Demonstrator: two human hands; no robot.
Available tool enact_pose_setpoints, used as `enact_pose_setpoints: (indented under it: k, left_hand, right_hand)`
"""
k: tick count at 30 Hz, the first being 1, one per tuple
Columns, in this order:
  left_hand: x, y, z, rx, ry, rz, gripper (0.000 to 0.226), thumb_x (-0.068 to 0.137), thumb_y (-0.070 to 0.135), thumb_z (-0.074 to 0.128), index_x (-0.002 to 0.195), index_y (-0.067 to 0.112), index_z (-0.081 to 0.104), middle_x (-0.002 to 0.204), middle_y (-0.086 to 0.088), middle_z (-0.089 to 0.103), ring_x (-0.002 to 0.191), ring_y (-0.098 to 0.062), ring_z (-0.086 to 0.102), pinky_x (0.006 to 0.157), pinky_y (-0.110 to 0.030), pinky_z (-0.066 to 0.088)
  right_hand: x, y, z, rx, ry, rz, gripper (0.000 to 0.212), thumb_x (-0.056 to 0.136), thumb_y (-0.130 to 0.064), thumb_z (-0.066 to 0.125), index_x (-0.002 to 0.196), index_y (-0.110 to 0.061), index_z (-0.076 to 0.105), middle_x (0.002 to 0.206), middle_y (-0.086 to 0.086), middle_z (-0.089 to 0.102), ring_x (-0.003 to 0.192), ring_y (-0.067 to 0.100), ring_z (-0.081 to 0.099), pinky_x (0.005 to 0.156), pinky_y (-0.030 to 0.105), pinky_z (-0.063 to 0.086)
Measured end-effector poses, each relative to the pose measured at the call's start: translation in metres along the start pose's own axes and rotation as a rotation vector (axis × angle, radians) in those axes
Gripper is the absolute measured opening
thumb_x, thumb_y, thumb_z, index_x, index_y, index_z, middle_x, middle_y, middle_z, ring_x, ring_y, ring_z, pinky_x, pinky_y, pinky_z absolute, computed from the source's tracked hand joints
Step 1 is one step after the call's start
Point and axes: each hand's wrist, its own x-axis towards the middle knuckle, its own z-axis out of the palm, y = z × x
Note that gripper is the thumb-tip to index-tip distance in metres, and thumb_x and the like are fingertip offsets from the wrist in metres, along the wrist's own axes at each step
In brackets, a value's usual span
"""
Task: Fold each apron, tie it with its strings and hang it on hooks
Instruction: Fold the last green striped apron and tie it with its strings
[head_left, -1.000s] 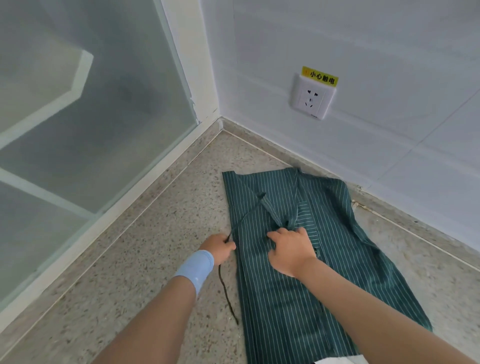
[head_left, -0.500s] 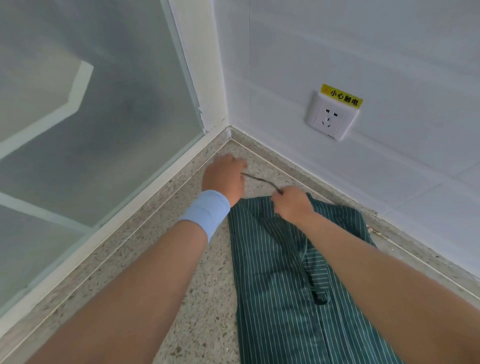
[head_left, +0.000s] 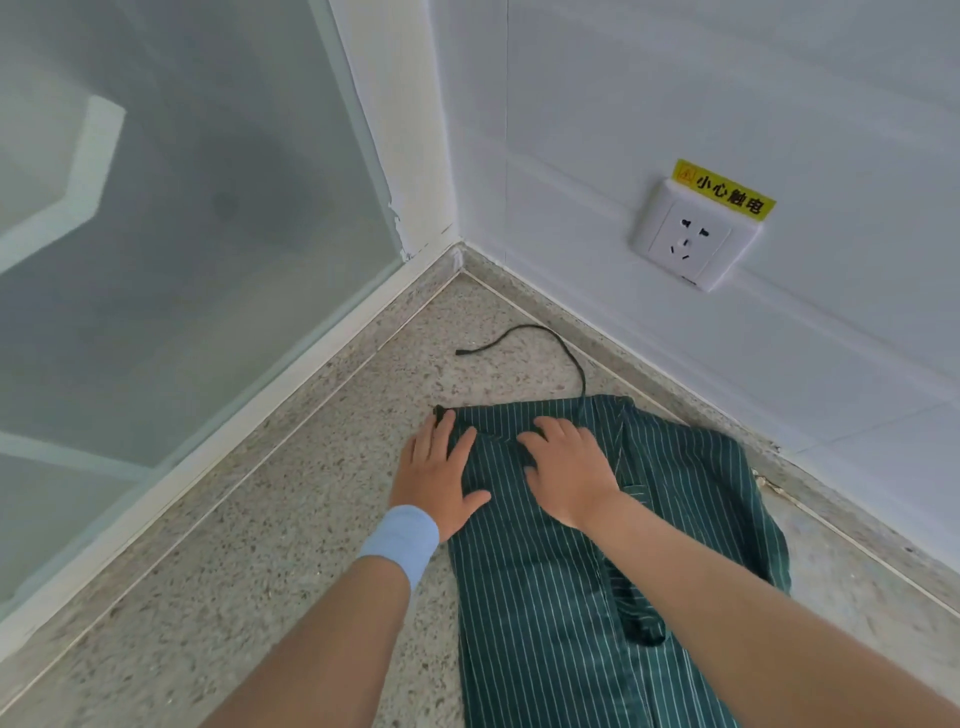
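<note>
A dark green apron (head_left: 545, 597) with thin white stripes lies folded lengthwise on the speckled floor in a room corner. One dark string (head_left: 558, 340) curls loose on the floor beyond the apron's far edge. My left hand (head_left: 436, 475), with a light blue wristband, lies flat on the apron's far left corner, fingers spread. My right hand (head_left: 566, 467) presses flat on the cloth just beside it. Neither hand grips anything. A strap loop (head_left: 641, 621) lies on the cloth under my right forearm.
A frosted glass partition (head_left: 182, 234) with a white frame runs along the left. A white wall on the right carries a socket (head_left: 691, 241) with a yellow warning label. Speckled floor (head_left: 234, 545) stretches to the left of the apron.
Both hands let go of the string, which now lies on the floor past the apron. They came down flat onto the apron's far end.
</note>
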Motion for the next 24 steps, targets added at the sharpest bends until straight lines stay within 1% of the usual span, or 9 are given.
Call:
enact_pose_setpoints:
  k: [2, 4, 6, 8, 11, 14, 18, 21, 24]
  left_hand:
    - [-0.003, -0.015, 0.007, 0.000, -0.021, -0.027, 0.089, 0.093, 0.067, 0.043, 0.157, 0.033, -0.008, 0.161, -0.006, -0.030, 0.150, -0.032, -0.020, 0.123, -0.050, 0.000]
    - [-0.009, -0.024, 0.008, -0.070, 0.010, -0.087, 0.090, 0.092, 0.064, 0.048, 0.157, 0.035, -0.008, 0.162, -0.005, -0.027, 0.152, -0.033, -0.011, 0.122, -0.050, 0.007]
    - [-0.016, -0.021, 0.009, -0.193, 0.068, -0.211, 0.088, 0.090, 0.061, 0.054, 0.156, 0.033, 0.004, 0.163, -0.007, 0.004, 0.148, -0.032, 0.017, 0.117, -0.050, 0.027]
    - [-0.026, -0.012, 0.007, -0.377, 0.074, -0.368, 0.078, 0.086, 0.060, 0.058, 0.147, 0.026, 0.023, 0.145, -0.004, 0.040, 0.124, -0.027, 0.050, 0.096, -0.044, 0.050]
    - [-0.039, 0.005, 0.008, -0.660, -0.018, -0.432, 0.061, 0.085, 0.047, 0.064, 0.133, 0.024, 0.035, 0.118, 0.003, 0.056, 0.088, -0.017, 0.063, 0.069, -0.033, 0.054]
    - [-0.037, 0.005, 0.008, -0.846, -0.014, -0.372, 0.039, 0.095, 0.018, 0.058, 0.132, 0.021, 0.045, 0.120, 0.002, 0.063, 0.087, -0.016, 0.062, 0.078, -0.035, 0.056]
    - [-0.035, -0.008, -0.007, -0.988, 0.140, -0.445, 0.054, 0.097, 0.006, 0.055, 0.146, 0.023, 0.039, 0.132, -0.003, 0.060, 0.104, -0.024, 0.064, 0.084, -0.035, 0.052]
    - [-0.057, -0.009, -0.006, -0.874, 0.129, -0.462, 0.052, 0.096, 0.014, 0.059, 0.143, 0.018, 0.037, 0.130, -0.007, 0.057, 0.099, -0.025, 0.062, 0.083, -0.039, 0.054]
    - [-0.089, 0.005, 0.009, -0.730, -0.076, -0.497, 0.055, 0.088, 0.048, 0.062, 0.126, 0.014, 0.043, 0.117, -0.009, 0.061, 0.090, -0.025, 0.062, 0.068, -0.036, 0.051]
  right_hand:
    - [-0.008, -0.001, 0.011, -0.022, -0.039, -0.016, 0.060, 0.103, -0.037, 0.041, 0.157, -0.020, 0.024, 0.165, 0.012, 0.016, 0.151, 0.032, 0.016, 0.122, 0.047, 0.020]
    - [-0.018, -0.002, 0.018, -0.044, 0.010, -0.019, 0.064, 0.102, -0.037, 0.044, 0.159, -0.018, 0.022, 0.166, 0.015, 0.011, 0.153, 0.034, 0.011, 0.123, 0.051, 0.017]
    - [-0.028, -0.003, 0.024, -0.057, 0.078, 0.014, 0.064, 0.097, -0.033, 0.051, 0.155, -0.016, 0.032, 0.164, 0.018, 0.019, 0.152, 0.037, 0.016, 0.121, 0.054, 0.022]
    - [-0.039, -0.008, 0.028, -0.048, 0.128, 0.027, 0.060, 0.092, -0.029, 0.057, 0.149, -0.014, 0.043, 0.161, 0.020, 0.028, 0.149, 0.039, 0.024, 0.118, 0.056, 0.028]
    - [-0.065, -0.016, 0.037, -0.042, 0.174, -0.038, 0.053, 0.087, -0.026, 0.062, 0.138, -0.015, 0.053, 0.154, 0.020, 0.039, 0.142, 0.039, 0.038, 0.111, 0.055, 0.040]
    - [-0.089, -0.026, 0.044, -0.024, 0.096, -0.095, 0.051, 0.092, -0.033, 0.048, 0.141, -0.018, 0.048, 0.152, 0.015, 0.040, 0.137, 0.037, 0.043, 0.108, 0.051, 0.042]
    - [-0.089, -0.039, 0.035, -0.012, -0.082, -0.065, 0.065, 0.103, -0.042, 0.032, 0.160, -0.021, 0.009, 0.167, 0.010, 0.007, 0.153, 0.031, 0.011, 0.124, 0.047, 0.017]
    - [-0.091, -0.050, 0.025, -0.026, -0.052, -0.022, 0.066, 0.105, -0.037, 0.035, 0.161, -0.020, 0.003, 0.168, 0.011, -0.002, 0.155, 0.030, 0.001, 0.125, 0.048, 0.010]
    - [-0.113, -0.063, 0.034, -0.026, 0.033, 0.013, 0.063, 0.103, -0.031, 0.039, 0.160, -0.018, 0.014, 0.167, 0.015, 0.001, 0.154, 0.033, 0.000, 0.125, 0.050, 0.008]
